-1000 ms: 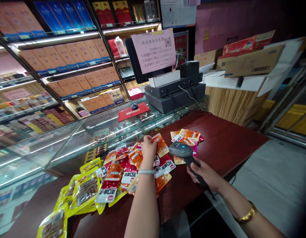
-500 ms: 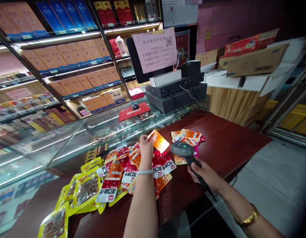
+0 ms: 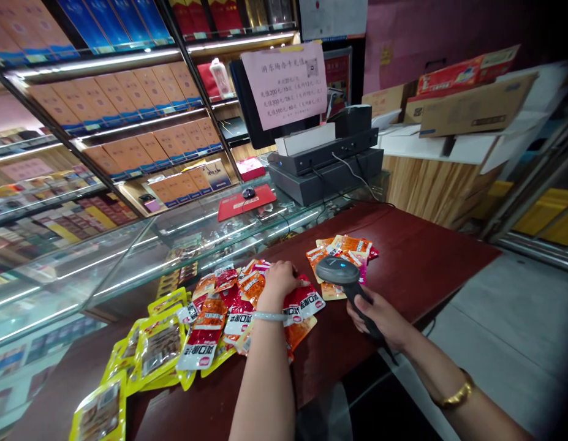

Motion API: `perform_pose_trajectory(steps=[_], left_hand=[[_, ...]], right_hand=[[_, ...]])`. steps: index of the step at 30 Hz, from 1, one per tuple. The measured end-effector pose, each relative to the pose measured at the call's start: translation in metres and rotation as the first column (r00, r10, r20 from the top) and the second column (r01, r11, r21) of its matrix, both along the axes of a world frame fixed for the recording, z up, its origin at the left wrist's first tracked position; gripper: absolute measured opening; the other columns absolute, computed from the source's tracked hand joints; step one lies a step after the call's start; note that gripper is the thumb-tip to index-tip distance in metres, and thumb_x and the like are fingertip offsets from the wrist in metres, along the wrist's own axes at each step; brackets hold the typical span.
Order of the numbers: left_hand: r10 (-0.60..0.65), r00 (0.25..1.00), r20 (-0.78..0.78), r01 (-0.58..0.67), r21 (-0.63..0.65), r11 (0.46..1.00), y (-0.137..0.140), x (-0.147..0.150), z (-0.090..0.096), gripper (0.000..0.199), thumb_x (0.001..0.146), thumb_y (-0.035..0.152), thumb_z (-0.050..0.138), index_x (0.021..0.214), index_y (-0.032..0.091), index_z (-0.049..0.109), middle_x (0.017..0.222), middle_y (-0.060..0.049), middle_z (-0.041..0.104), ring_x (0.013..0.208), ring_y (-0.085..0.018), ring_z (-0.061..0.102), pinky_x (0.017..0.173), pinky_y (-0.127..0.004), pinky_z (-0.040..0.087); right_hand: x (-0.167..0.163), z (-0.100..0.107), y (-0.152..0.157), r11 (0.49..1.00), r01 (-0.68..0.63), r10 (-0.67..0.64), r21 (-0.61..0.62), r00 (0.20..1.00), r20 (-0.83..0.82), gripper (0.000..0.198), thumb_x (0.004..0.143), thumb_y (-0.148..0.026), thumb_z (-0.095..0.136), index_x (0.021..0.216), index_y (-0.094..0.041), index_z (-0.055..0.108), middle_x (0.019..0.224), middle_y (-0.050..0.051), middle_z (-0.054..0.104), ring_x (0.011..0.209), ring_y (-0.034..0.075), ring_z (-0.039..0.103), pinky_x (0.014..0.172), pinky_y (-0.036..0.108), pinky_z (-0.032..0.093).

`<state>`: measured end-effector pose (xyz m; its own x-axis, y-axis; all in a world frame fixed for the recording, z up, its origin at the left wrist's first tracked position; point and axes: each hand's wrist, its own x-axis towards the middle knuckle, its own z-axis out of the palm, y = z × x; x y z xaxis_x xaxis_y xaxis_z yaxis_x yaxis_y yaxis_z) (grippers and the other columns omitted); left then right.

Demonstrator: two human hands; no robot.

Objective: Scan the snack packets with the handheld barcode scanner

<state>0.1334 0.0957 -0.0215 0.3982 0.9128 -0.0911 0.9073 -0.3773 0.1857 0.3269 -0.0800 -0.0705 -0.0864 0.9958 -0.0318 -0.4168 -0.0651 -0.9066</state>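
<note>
Handheld scanner (image 3: 352,286): dark grey, its rounded head bearing a small lit blue indicator, its handle slanting down toward the lower right; held up, the head partly masks the smaller pile from view. Larger pile of packets (image 3: 251,289): glossy orange, red and white, overlapping at varied angles, some red-and-white ones showing bold black lettering. Smaller pile of packets (image 3: 352,246): mostly orange, with red and magenta at its right side, lying on the surface (image 3: 416,257).
</note>
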Motion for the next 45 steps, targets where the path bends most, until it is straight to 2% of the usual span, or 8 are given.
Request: perform_pose_trajectory(steps=[6, 15, 27, 32, 35, 38, 42, 45], left_hand=[[-0.049, 0.997, -0.054, 0.046, -0.043, 0.998, -0.006, 0.003, 0.007, 0.025, 0.076, 0.051, 0.073, 0.081, 0.026, 0.075, 0.105, -0.009, 0.072, 0.109, -0.030, 0.062, 0.093, -0.041, 0.044], [-0.208, 0.977, -0.042, 0.197, -0.191, 0.962, -0.021, 0.006, 0.022, 0.064, 0.054, 0.044, 0.089, 0.115, 0.039, 0.068, 0.131, -0.007, 0.058, 0.128, -0.035, 0.047, 0.109, -0.052, 0.031], [0.035, 0.998, -0.054, -0.036, -0.023, 0.999, 0.000, -0.011, 0.004, 0.060, 0.067, 0.068, 0.073, 0.103, 0.021, 0.065, 0.114, -0.015, 0.065, 0.111, -0.034, 0.061, 0.090, -0.040, 0.045], [0.087, 0.975, 0.205, -0.097, 0.037, 0.995, 0.008, -0.013, -0.001, 0.041, 0.069, 0.055, 0.078, 0.086, 0.021, 0.062, 0.091, -0.008, 0.069, 0.088, -0.025, 0.065, 0.074, -0.030, 0.044], [0.239, 0.815, 0.528, -0.278, -0.005, 0.961, 0.017, -0.015, -0.006, 0.030, 0.074, 0.044, 0.076, 0.087, 0.022, 0.061, 0.077, -0.001, 0.067, 0.072, -0.018, 0.063, 0.066, -0.026, 0.043], [0.319, 0.506, 0.801, -0.368, -0.134, 0.920, 0.023, -0.013, -0.010, 0.024, 0.078, 0.037, 0.072, 0.094, 0.021, 0.063, 0.078, -0.001, 0.069, 0.068, -0.015, 0.064, 0.064, -0.026, 0.047], [0.378, 0.119, 0.918, -0.216, -0.348, 0.912, 0.021, -0.004, -0.009, 0.032, 0.080, 0.036, 0.068, 0.106, 0.017, 0.065, 0.077, -0.003, 0.072, 0.060, -0.014, 0.064, 0.060, -0.027, 0.051], [0.392, 0.022, 0.920, -0.114, -0.388, 0.915, 0.014, 0.002, -0.007, 0.046, 0.076, 0.038, 0.072, 0.114, 0.013, 0.065, 0.079, -0.005, 0.073, 0.054, -0.013, 0.062, 0.053, -0.025, 0.049]], right_hand=[[0.001, 0.002, 0.000, 1.000, 0.011, -0.011, 0.012, 1.000, 0.018, 0.053, 0.079, -0.067, 0.071, 0.096, -0.021, 0.049, 0.059, -0.008, 0.045, 0.044, 0.007, 0.036, 0.046, 0.023, 0.036], [0.002, 0.001, 0.000, 1.000, -0.007, 0.007, -0.009, 1.000, 0.005, 0.057, 0.077, -0.068, 0.071, 0.101, -0.021, 0.049, 0.058, -0.009, 0.045, 0.042, 0.007, 0.034, 0.044, 0.022, 0.033], [0.002, 0.002, 0.000, 1.000, 0.003, -0.003, 0.008, 1.000, 0.012, 0.053, 0.077, -0.067, 0.072, 0.094, -0.021, 0.050, 0.060, -0.008, 0.046, 0.043, 0.007, 0.037, 0.045, 0.023, 0.036], [0.002, 0.000, 0.001, 1.000, -0.009, 0.009, 0.015, 1.000, 0.005, 0.053, 0.079, -0.067, 0.071, 0.096, -0.021, 0.051, 0.060, -0.008, 0.045, 0.043, 0.007, 0.036, 0.046, 0.023, 0.035], [0.002, 0.000, 0.001, 1.000, -0.011, 0.011, 0.007, 1.000, 0.002, 0.054, 0.078, -0.067, 0.071, 0.097, -0.021, 0.051, 0.060, -0.008, 0.045, 0.043, 0.007, 0.035, 0.045, 0.023, 0.034], [0.002, 0.000, 0.002, 1.000, -0.023, 0.023, 0.002, 1.000, 0.001, 0.056, 0.077, -0.068, 0.072, 0.099, -0.021, 0.051, 0.059, -0.008, 0.044, 0.043, 0.007, 0.033, 0.044, 0.022, 0.032], [0.002, 0.001, 0.002, 0.998, -0.061, 0.061, 0.004, 0.998, 0.026, 0.055, 0.077, -0.068, 0.071, 0.098, -0.021, 0.050, 0.059, -0.008, 0.044, 0.043, 0.007, 0.034, 0.044, 0.021, 0.031], [0.002, 0.002, 0.002, 0.997, -0.081, 0.081, 0.010, 0.996, 0.040, 0.056, 0.078, -0.069, 0.070, 0.099, -0.021, 0.051, 0.059, -0.008, 0.045, 0.043, 0.007, 0.035, 0.044, 0.021, 0.031]])
